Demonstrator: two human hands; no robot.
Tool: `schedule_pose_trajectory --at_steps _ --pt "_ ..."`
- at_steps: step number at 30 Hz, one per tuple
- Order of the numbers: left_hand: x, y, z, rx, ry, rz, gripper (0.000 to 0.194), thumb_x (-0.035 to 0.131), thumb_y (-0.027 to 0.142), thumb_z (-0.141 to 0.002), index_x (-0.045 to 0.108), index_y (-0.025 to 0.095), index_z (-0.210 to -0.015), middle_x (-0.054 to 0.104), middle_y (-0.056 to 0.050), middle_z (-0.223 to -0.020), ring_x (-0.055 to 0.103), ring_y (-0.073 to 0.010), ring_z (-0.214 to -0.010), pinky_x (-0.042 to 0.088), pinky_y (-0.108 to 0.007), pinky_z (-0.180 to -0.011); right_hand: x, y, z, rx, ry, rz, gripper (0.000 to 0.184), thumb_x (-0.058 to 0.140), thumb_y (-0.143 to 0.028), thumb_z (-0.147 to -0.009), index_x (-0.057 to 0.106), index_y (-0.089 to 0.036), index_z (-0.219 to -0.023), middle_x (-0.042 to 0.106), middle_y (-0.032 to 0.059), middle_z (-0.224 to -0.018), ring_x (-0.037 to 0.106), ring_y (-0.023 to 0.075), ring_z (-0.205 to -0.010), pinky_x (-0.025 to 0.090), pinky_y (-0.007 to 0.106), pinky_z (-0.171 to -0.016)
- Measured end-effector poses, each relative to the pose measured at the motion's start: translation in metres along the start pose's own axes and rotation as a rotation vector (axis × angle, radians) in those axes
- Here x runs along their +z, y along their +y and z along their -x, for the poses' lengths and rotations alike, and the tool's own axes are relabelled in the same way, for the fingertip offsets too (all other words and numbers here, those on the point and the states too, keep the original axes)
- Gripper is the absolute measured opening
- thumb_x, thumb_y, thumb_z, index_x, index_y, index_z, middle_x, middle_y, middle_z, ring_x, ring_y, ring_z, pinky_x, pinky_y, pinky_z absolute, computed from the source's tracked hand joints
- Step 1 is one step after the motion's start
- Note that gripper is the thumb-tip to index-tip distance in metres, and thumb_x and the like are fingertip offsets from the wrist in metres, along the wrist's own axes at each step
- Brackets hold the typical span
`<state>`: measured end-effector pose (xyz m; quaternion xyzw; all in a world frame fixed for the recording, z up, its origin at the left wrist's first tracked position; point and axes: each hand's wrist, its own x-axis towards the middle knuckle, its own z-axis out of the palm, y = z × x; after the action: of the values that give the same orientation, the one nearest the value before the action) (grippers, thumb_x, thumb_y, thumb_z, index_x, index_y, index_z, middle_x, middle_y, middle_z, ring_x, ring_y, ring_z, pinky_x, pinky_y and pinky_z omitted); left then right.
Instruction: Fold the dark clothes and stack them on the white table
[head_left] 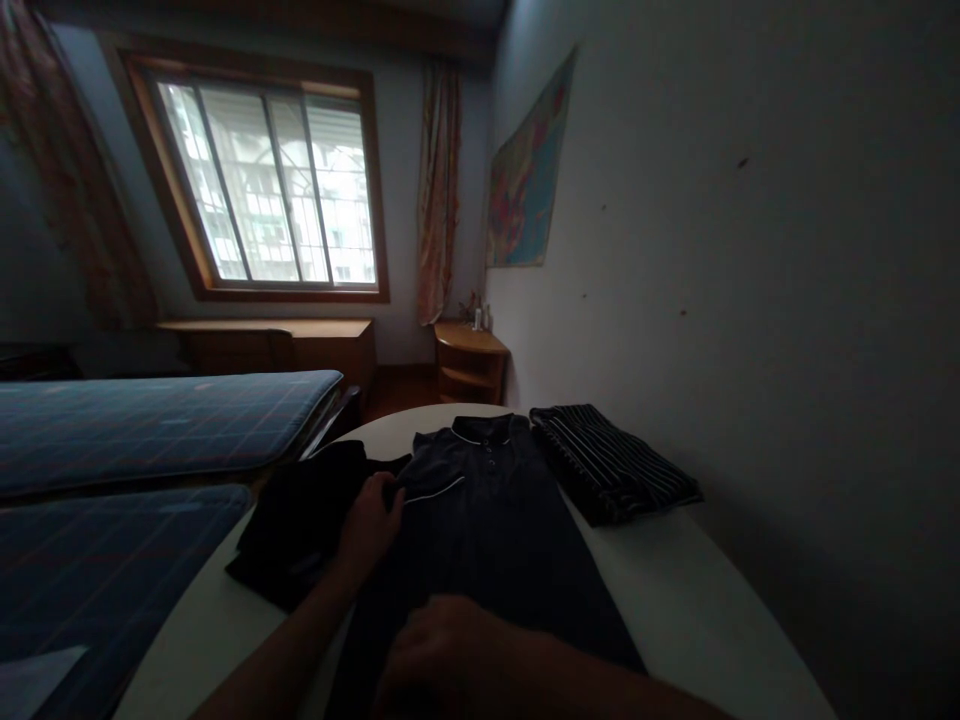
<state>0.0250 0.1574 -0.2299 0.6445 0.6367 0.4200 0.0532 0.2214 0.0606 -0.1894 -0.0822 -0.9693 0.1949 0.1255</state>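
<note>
A dark polo shirt (495, 540) with white piping on its collar and sleeve lies on a round white table, collar at the far end and one side folded in. At the shirt's left edge, near the piped sleeve, my left hand (373, 522) has its fingers curled, pinching the cloth. Lower down, my right hand (442, 645) bends over the bottom left part of the shirt with closed fingers; their tips are in deep shadow. Black folded clothing (307, 520) lies just left of my left hand.
A folded black-and-white striped garment (611, 460) lies at the right of the round white table (660, 580). Mattresses with blue checks (150, 425) stand to the left. A wall (750, 350) rises on the right. A corner shelf (471, 345) and a desk (330, 340) stand beyond.
</note>
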Motion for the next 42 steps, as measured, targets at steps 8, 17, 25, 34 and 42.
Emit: schedule_pose_trajectory --at_steps 8,17,25,34,42 --pt "0.008 -0.001 0.007 0.202 -0.035 -0.211 0.037 0.048 0.025 -0.092 0.062 0.021 -0.126 0.061 -0.012 -0.119 0.057 -0.0278 -0.11 0.05 -0.043 -0.095 -0.081 0.115 -0.035 0.716 0.431 0.169 0.022 0.052 -0.031 -0.095 0.071 -0.02 -0.1 0.074 0.0048 -0.099 0.067 0.0163 -0.089 0.044 0.023 -0.075" --pt "0.013 -0.005 0.009 0.242 -0.043 -0.281 0.032 0.048 0.023 -0.093 0.07 0.019 -0.117 0.063 -0.013 -0.12 0.057 -0.0283 -0.112 0.052 -0.042 -0.094 -0.089 0.205 -0.079 0.9 0.391 0.227 0.028 0.052 -0.03 -0.095 0.069 -0.021 -0.116 0.069 0.0069 -0.122 0.061 0.0184 -0.113 0.042 0.025 -0.095" --pt "0.009 0.0 0.008 0.297 -0.081 -0.234 0.03 0.047 0.015 -0.091 0.073 0.019 -0.105 0.067 -0.011 -0.112 0.059 -0.0273 -0.108 0.053 -0.042 -0.092 -0.071 0.23 -0.128 1.058 0.346 0.291 0.044 0.061 -0.053 -0.085 0.071 -0.016 -0.106 0.068 0.0179 -0.118 0.054 0.0332 -0.12 0.041 0.044 -0.096" --pt "0.011 0.001 0.008 0.129 -0.057 -0.148 0.035 0.046 0.024 -0.091 0.064 0.018 -0.12 0.063 -0.013 -0.116 0.063 -0.0268 -0.103 0.053 -0.042 -0.088 -0.067 0.252 -0.144 1.105 0.392 0.13 0.031 0.039 -0.036 -0.1 0.058 -0.021 -0.119 0.07 0.0085 -0.115 0.064 0.0203 -0.106 0.044 0.033 -0.087" --pt "0.012 0.0 0.005 0.016 -0.052 -0.033 0.034 0.047 0.023 -0.091 0.064 0.017 -0.12 0.062 -0.012 -0.12 0.064 -0.0258 -0.105 0.053 -0.041 -0.093 -0.073 0.233 -0.117 0.859 0.372 0.162 0.039 0.058 -0.019 -0.087 0.062 -0.03 -0.124 0.059 0.0021 -0.134 0.049 0.02 -0.126 0.036 0.033 -0.102"
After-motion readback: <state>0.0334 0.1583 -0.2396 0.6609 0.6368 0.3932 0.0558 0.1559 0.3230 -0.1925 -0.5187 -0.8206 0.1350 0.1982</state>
